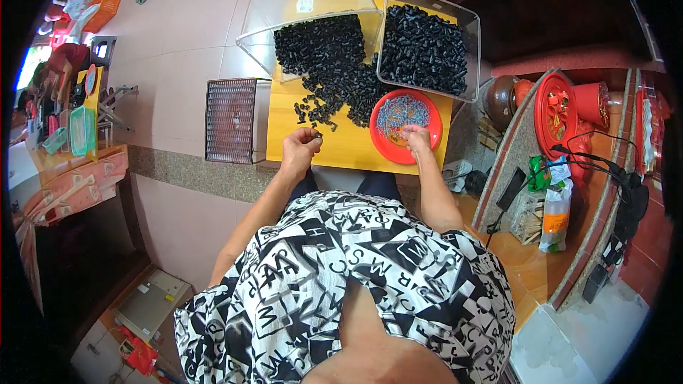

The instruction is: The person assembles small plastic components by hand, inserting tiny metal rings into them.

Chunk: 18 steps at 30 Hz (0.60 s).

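My left hand (300,148) is closed in a pinch at the front edge of the yellow table (284,144), with a small dark piece (319,136) at its fingertips. A red round plate (380,147) on the table's right side holds many tiny blue-grey parts (400,110) and a few orange bits. Over the plate's right part, my right hand (418,140) has its fingers pressed together; what they hold is too small to make out. Beyond my hands spreads a heap of short black cylindrical pieces (334,89).
A clear bin (260,11) lies tipped on its side at the back left, black pieces spilling out. Another clear bin (475,50) full of them stands back right. Left of the table is a brown woven rack (229,121). A ledge with red containers (589,99) runs along the right.
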Available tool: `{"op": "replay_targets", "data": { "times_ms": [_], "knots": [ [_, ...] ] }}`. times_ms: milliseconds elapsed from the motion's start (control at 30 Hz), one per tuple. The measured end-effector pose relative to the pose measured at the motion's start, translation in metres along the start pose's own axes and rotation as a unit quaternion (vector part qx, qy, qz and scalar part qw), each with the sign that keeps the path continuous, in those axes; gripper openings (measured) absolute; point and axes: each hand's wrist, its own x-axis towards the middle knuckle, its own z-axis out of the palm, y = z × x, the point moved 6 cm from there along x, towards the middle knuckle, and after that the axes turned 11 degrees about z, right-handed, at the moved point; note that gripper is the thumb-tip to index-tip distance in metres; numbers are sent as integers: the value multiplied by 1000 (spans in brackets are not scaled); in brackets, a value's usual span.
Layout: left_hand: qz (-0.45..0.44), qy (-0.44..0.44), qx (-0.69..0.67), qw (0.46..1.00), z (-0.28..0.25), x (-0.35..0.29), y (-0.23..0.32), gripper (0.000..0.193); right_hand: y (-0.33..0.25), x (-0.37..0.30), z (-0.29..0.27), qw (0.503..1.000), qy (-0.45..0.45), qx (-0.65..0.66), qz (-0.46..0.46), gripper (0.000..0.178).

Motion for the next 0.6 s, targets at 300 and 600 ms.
{"op": "replay_targets", "data": {
  "times_ms": [300,600],
  "knots": [
    [41,-14,9,999,5,-2,18,10,7,23,-18,959,136,-155,-194,6],
    [43,-30,11,999,15,0,39,10,-30,-21,-11,990,57,-87,-93,5]
  ]
}}
